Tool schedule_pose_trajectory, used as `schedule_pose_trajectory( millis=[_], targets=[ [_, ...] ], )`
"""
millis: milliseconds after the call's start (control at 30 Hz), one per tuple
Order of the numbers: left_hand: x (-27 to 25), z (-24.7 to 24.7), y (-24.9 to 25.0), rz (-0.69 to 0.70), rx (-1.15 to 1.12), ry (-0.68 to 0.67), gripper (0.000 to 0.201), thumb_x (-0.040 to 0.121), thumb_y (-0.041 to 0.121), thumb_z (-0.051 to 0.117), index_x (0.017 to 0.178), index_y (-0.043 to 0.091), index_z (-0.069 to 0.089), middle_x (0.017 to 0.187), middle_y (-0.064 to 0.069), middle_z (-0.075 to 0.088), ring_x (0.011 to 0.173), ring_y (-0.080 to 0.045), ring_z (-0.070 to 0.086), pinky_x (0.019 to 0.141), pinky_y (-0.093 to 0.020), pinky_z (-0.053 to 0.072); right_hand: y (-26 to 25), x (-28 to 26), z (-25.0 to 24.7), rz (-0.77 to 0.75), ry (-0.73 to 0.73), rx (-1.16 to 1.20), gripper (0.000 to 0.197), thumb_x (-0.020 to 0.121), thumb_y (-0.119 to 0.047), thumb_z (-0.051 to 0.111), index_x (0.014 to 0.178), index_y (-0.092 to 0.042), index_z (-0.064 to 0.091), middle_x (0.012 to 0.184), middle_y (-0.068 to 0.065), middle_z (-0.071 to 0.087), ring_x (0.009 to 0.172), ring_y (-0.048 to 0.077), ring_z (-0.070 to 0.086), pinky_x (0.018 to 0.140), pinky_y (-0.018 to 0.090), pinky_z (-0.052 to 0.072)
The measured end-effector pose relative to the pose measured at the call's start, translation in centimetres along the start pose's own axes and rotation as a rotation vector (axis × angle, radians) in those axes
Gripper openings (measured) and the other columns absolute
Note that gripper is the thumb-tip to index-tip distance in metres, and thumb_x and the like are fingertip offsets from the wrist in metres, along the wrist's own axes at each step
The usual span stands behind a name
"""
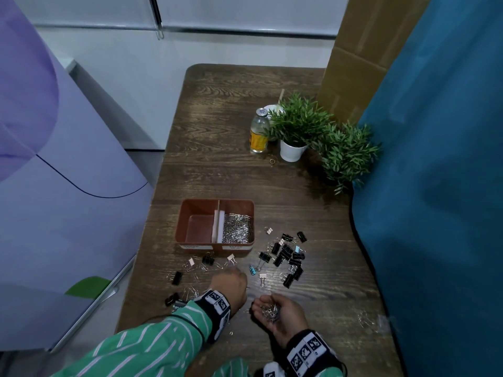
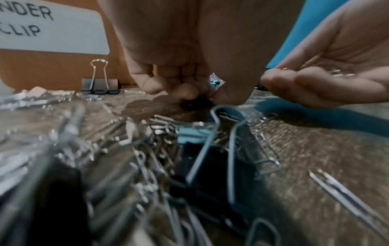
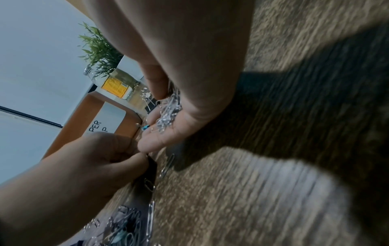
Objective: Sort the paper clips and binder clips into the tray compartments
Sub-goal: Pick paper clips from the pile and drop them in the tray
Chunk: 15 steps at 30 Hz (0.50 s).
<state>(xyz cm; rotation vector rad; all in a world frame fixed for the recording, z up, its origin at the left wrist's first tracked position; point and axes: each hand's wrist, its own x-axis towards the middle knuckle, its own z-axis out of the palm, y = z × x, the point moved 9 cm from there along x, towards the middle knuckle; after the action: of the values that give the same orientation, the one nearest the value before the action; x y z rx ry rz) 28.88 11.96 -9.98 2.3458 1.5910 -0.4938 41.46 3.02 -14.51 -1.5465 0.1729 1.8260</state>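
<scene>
Wooden table [image 1: 231, 170]: one tray [image 1: 216, 205], two compartments, two hands.

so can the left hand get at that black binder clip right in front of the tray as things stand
Probably yes. The black binder clip lies in the open just beyond the left hand, nothing over it; only loose paper clips lie around it. The hand's fingers look curled, pinching at something on the table.

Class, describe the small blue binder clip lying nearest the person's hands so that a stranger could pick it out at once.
Start at the brown tray on the wooden table. Come toward the person from its right front corner. Just past the left hand lies the blue binder clip, small and alone, unlike the black ones clustered to its right.
</scene>
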Motion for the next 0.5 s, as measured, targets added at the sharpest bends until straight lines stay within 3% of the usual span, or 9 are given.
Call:
schedule_pose_trajectory(
  millis=[100, 200, 267, 400, 500],
  targets=[
    [-0.9, -1.4, 0.6, 0.039, -0.131, 0.032, 0.027, 0.096, 0.033, 0.046, 0.107, 0.011, 0.057, 0.104, -0.009, 0.061, 0.090, -0.026, 0.061, 0.070, -0.034, 0.045, 0.3, -0.1, 0.9, 0.002, 0.010, 0.033, 0.029, 0.105, -0.012, 0.043, 0.096, 0.008, 0.062, 0.081, 0.024, 0.071, 0.072, 0.033, 0.068, 0.056, 0.036, 0.062],
    [-2.0, -3.4, 2.7, 0.203, -0.349, 0.087, 0.016, 0.095, 0.032, 0.046, 0.090, 0.019, 0.053, 0.091, 0.000, 0.057, 0.079, -0.018, 0.053, 0.068, -0.030, 0.038, 0.4, 0.1, 1.6, -0.007, 0.006, 0.094, 0.021, 0.101, -0.007, 0.048, 0.103, 0.007, 0.063, 0.082, 0.021, 0.070, 0.075, 0.032, 0.065, 0.058, 0.037, 0.060],
    [-2.3, -4.4, 3.6, 0.283, -0.400, 0.103, 0.012, 0.093, 0.028, 0.048, 0.088, 0.021, 0.056, 0.091, 0.001, 0.059, 0.079, -0.017, 0.053, 0.069, -0.029, 0.035, 0.3, 0.4, 2.0, -0.012, -0.004, 0.189, 0.020, 0.097, -0.005, 0.052, 0.107, 0.008, 0.063, 0.084, 0.021, 0.068, 0.071, 0.031, 0.066, 0.054, 0.036, 0.059],
    [0.6, -5.1, 0.4, 0.091, -0.597, 0.195, 0.008, 0.097, 0.026, 0.051, 0.097, 0.023, 0.058, 0.088, 0.008, 0.061, 0.076, -0.012, 0.059, 0.066, -0.024, 0.046, -0.7, 0.6, 1.8, -0.010, -0.012, 0.242, 0.027, 0.102, -0.012, 0.046, 0.084, 0.002, 0.060, 0.069, 0.018, 0.067, 0.057, 0.027, 0.066, 0.048, 0.032, 0.058],
    [2.9, -3.9, -1.2, -0.010, -0.572, 0.161, 0.020, 0.096, 0.034, 0.053, 0.114, 0.025, 0.057, 0.092, 0.005, 0.065, 0.077, -0.012, 0.060, 0.066, -0.026, 0.049, -1.3, 0.6, 0.4, -0.012, 0.008, 0.193, 0.030, 0.102, -0.015, 0.046, 0.080, 0.001, 0.060, 0.072, 0.019, 0.066, 0.057, 0.028, 0.065, 0.048, 0.030, 0.057]
  ],
)
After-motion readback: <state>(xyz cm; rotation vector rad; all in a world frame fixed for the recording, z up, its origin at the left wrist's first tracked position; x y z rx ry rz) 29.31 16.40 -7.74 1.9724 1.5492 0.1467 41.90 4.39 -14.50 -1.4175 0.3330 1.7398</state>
